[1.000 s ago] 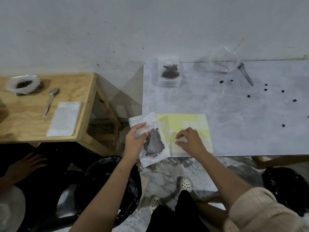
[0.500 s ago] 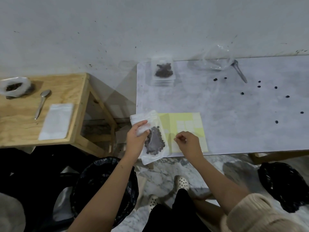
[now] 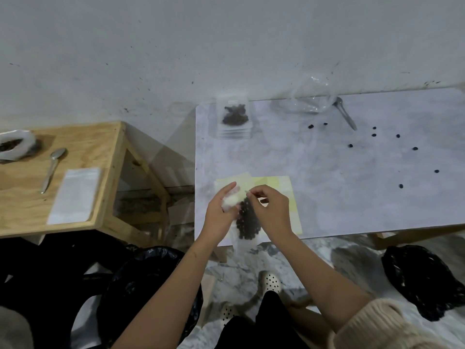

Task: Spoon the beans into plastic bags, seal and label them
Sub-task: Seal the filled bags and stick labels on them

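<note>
Bag of beans (image 3: 245, 220) hangs upright, top pinched by both hands.

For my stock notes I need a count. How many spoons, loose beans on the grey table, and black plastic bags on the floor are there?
Spoons: 2
Loose beans: 9
Black bags: 2
Total: 13

Makeshift workroom: bare wall (image 3: 226, 41), plywood table (image 3: 83, 147)
</note>
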`<act>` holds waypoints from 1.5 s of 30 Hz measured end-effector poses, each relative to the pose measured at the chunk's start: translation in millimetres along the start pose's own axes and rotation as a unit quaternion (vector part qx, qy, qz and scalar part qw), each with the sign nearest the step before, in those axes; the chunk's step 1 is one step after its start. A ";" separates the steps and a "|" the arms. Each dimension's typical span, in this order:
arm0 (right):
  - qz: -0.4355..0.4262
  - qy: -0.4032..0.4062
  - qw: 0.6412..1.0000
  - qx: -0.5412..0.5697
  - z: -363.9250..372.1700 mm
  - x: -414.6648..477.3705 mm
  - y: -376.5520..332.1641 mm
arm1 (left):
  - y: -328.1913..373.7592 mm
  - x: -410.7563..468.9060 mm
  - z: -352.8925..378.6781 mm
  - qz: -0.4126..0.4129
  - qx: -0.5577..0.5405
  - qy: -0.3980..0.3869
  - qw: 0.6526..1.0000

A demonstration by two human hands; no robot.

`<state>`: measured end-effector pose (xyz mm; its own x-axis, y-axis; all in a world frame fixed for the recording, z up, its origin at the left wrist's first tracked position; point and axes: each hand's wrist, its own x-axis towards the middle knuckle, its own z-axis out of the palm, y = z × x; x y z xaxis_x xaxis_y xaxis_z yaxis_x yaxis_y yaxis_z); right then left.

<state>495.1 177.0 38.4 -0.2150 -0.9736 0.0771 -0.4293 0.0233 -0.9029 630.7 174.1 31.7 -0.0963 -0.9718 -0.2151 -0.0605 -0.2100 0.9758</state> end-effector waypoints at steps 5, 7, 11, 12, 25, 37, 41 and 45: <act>-0.031 -0.006 0.999 -0.005 4.2 1.3 -5.1 | 7.5 -1.0 2.6 -0.010 -0.053 -0.022 0.998; -0.039 -0.015 0.999 -0.015 7.1 0.8 -5.0 | 10.1 -1.7 3.9 -0.016 -0.072 -0.026 0.997; -0.090 -0.007 0.995 -0.053 10.5 -1.4 -3.5 | 13.9 -1.7 3.1 -0.025 -0.091 -0.023 0.995; -0.102 -0.002 0.993 -0.057 10.9 -1.8 -4.1 | 15.1 -2.1 2.5 -0.028 -0.096 -0.024 0.995; -0.205 -0.119 0.966 -0.101 5.2 7.7 -2.1 | 20.1 3.1 -9.1 -0.055 -0.202 0.080 0.975; -0.057 -0.014 0.998 -0.009 6.9 18.7 -1.1 | 22.5 12.1 -12.3 -0.035 -0.172 0.096 0.980; 0.002 -0.011 1.000 0.024 9.5 17.1 -5.3 | 22.3 15.0 -12.9 -0.034 -0.175 0.099 0.979; 0.062 -0.011 0.996 0.060 12.0 18.1 -11.1 | 23.6 16.3 -13.5 -0.031 -0.181 0.092 0.979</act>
<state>506.4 156.5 44.8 -0.2407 -0.9695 -0.0465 -0.2920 0.1180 -0.9491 641.1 151.9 51.7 0.0785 -0.9521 -0.2956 0.2984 -0.2605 0.9182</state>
